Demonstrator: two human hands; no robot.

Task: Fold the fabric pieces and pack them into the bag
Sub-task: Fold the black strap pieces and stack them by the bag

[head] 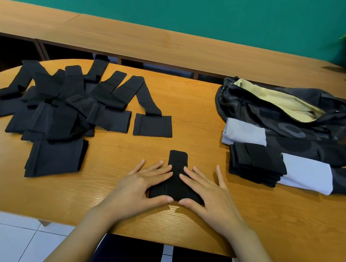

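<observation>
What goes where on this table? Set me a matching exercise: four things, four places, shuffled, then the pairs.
Things:
1. bag
2. loose black pieces
3. folded black stack
4. black piece being folded

Places:
A. far left of the table
B. under both hands, near edge
C. far right, open, pale lining showing
D. right, in front of the bag

Pairs: 1-C, 2-A, 3-D, 4-B

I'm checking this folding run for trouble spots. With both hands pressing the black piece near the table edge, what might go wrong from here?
1. The black piece may spring open when the left hand and right hand lift.
2. The folded stack leans unevenly and could topple when more is added.
3. The unfolded pile overlaps heavily, so pulling one piece may drag others along.
</observation>
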